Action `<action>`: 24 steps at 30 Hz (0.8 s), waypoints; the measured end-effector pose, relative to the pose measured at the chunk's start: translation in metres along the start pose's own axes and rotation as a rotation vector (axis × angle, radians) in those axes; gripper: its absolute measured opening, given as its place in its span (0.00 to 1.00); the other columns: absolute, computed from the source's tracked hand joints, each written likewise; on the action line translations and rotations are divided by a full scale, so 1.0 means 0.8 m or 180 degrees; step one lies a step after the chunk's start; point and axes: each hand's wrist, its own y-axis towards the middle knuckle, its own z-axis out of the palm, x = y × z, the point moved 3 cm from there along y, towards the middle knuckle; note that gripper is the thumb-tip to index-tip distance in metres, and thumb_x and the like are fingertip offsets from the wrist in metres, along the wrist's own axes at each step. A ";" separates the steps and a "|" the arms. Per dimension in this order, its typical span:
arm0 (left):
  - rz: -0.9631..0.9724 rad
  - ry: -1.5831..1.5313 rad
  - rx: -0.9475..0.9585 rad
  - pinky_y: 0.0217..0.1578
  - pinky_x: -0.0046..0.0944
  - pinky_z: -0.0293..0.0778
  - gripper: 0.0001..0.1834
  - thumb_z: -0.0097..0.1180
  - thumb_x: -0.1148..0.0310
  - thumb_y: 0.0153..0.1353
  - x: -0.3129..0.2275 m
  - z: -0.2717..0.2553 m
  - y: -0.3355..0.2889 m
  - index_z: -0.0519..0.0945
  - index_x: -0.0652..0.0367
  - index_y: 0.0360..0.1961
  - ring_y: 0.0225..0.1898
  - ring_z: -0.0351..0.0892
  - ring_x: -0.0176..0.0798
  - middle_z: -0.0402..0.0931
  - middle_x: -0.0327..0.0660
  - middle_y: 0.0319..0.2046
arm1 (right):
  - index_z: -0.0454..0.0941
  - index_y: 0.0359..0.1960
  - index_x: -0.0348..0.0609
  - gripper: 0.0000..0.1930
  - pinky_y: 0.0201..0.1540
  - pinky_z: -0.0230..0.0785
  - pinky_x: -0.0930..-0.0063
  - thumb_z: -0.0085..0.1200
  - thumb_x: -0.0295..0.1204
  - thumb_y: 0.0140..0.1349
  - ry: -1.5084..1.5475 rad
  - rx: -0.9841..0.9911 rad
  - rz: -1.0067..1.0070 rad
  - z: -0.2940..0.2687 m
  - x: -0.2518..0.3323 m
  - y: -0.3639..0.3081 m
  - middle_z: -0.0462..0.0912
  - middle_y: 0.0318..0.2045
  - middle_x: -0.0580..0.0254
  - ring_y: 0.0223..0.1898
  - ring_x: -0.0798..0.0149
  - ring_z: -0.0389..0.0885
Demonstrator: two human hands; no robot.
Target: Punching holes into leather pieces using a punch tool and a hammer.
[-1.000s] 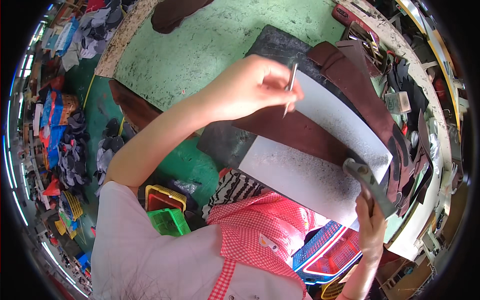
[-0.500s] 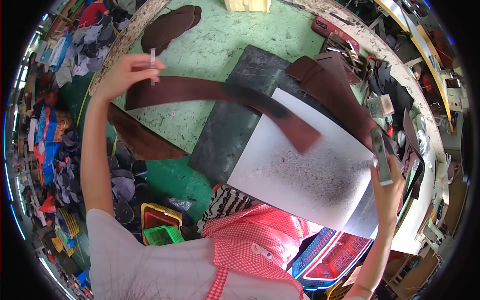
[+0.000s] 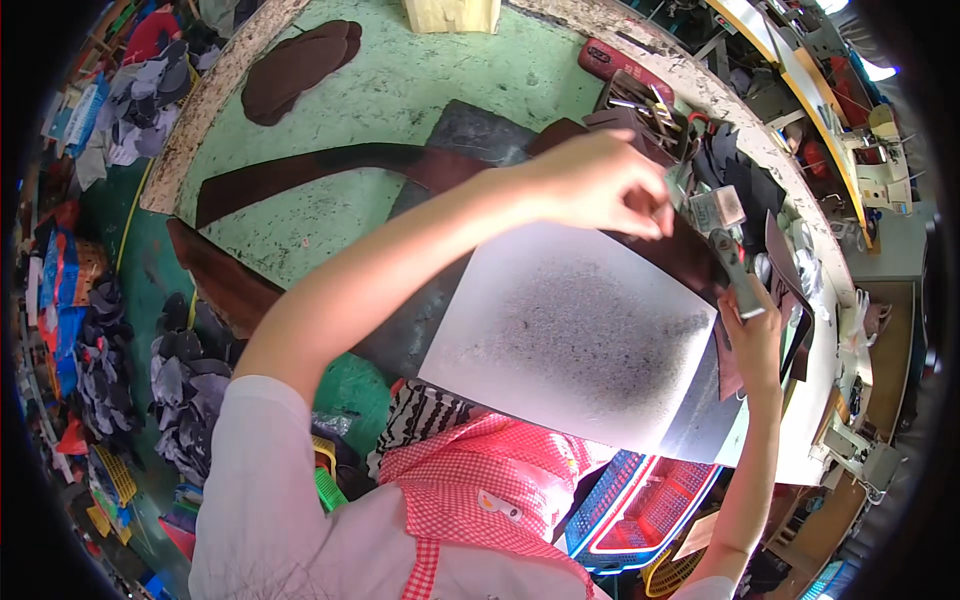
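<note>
My right hand (image 3: 752,318) grips a slim tool with a flat grey-green handle (image 3: 738,268), at the right edge of a pale speckled board (image 3: 560,340). Stretched across the far side of the board is my left arm. My left hand (image 3: 605,185) has curled fingers, thumb and fingertips close together, above dark brown leather pieces (image 3: 690,250); anything between them is hidden. A long curved brown leather strip (image 3: 290,180) lies on the green tabletop (image 3: 370,95), its right end running behind my left forearm. Under the board is a dark slab (image 3: 470,125).
Brown rounded pieces (image 3: 300,70) lie stacked at the far left. A red case (image 3: 625,68) and a holder of tools (image 3: 640,105) stand far right, near a small pale block (image 3: 718,208). A dark brown triangular piece (image 3: 220,275) overhangs the left edge. Plastic baskets (image 3: 640,510) sit below.
My left hand has swung from the far left across to the leather pieces at the right. The curved strip has come off the board and lies further left. My right hand keeps its tool.
</note>
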 end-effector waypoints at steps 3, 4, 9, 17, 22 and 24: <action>0.0181 -0.0065 0.0786 0.62 0.47 0.63 0.07 0.63 0.65 0.57 -0.010 0.030 0.046 0.84 0.53 0.36 0.41 0.83 0.33 0.84 0.37 0.28 | 0.73 0.42 0.35 0.06 0.44 0.72 0.80 0.51 0.18 0.64 0.1637 -0.0109 0.0301 -0.022 0.023 -0.013 0.76 0.32 0.65 0.35 0.72 0.77; -0.0111 -0.0642 0.1245 0.46 0.38 0.75 0.07 0.62 0.68 0.56 -0.008 0.038 0.055 0.83 0.57 0.36 0.35 0.84 0.34 0.84 0.37 0.26 | 0.73 0.43 0.34 0.07 0.44 0.72 0.79 0.51 0.18 0.64 0.1648 -0.0113 0.0123 -0.034 0.032 -0.010 0.77 0.32 0.65 0.36 0.71 0.78; -0.0108 -0.0323 0.1206 0.34 0.33 0.75 0.07 0.61 0.70 0.57 -0.004 0.044 0.069 0.83 0.60 0.35 0.31 0.84 0.32 0.84 0.39 0.27 | 0.73 0.44 0.38 0.09 0.45 0.73 0.74 0.54 0.19 0.61 0.1053 -0.0099 0.0202 -0.032 0.013 -0.003 0.79 0.32 0.60 0.40 0.65 0.81; -0.0374 -0.0250 0.0992 0.36 0.31 0.76 0.06 0.62 0.70 0.57 0.006 0.037 0.060 0.83 0.60 0.35 0.31 0.84 0.30 0.84 0.38 0.29 | 0.73 0.42 0.36 0.15 0.35 0.68 0.67 0.62 0.21 0.52 0.0695 -0.0169 0.0268 0.007 -0.043 -0.012 0.76 0.27 0.59 0.29 0.63 0.75; -0.0111 -0.0415 0.0721 0.36 0.30 0.76 0.07 0.61 0.71 0.58 -0.017 -0.002 0.042 0.83 0.62 0.35 0.31 0.82 0.28 0.83 0.38 0.30 | 0.69 0.36 0.37 0.10 0.38 0.67 0.82 0.55 0.13 0.56 0.2062 -0.0111 0.0405 -0.056 0.040 -0.007 0.74 0.33 0.66 0.31 0.76 0.71; -0.0329 -0.0765 0.0774 0.37 0.30 0.76 0.07 0.60 0.72 0.60 -0.044 -0.033 0.023 0.82 0.63 0.39 0.32 0.80 0.28 0.81 0.37 0.30 | 0.70 0.38 0.37 0.13 0.32 0.64 0.87 0.54 0.11 0.53 0.2383 0.0163 0.0378 -0.068 0.065 -0.008 0.75 0.34 0.64 0.28 0.79 0.71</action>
